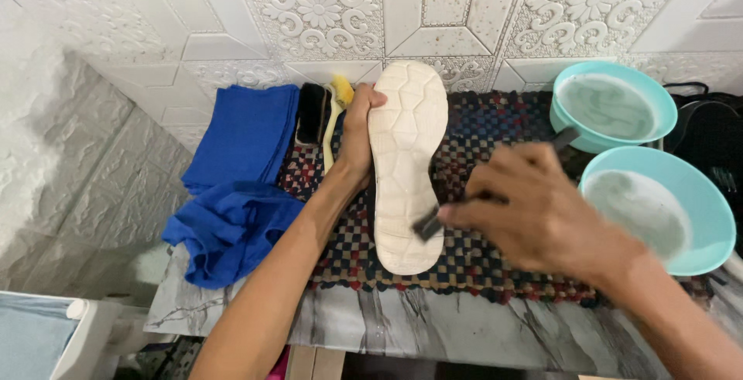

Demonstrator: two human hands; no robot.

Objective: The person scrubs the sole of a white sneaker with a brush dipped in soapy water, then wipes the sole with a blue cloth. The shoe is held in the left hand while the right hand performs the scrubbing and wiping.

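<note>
- Shoe: sole up, resting on the woven mat at the middle of the table. Long axis runs near-to-far, far end tilted slightly right. One rounded end is by the wall, the other toward the near table edge; can't say for sure which is toe or heel.
- Left hand: clamped on the shoe's far-left edge, fingers curled over the rim. Looks like it's there to keep the sole flat and steady, facing up.
- Right hand: closed around a small dark brush. Brush head touches the sole's near-right part; handle angles up and right past the knuckles. Hand is motion-blurred.
- Two teal bowls at far right, one behind the other, both with cloudy water, just beside the brushing hand — probably put there for short reach.
- Blue cloths: one folded, one crumpled, on the left side of the table, well apart from the bowls.
- Extra brushes, one dark and one with a yellow handle, lie between the cloths and the shoe, by the left hand.
- Marble-pattern table shows bare along the near edge; the mat likely stops the shoe from sliding.
</note>
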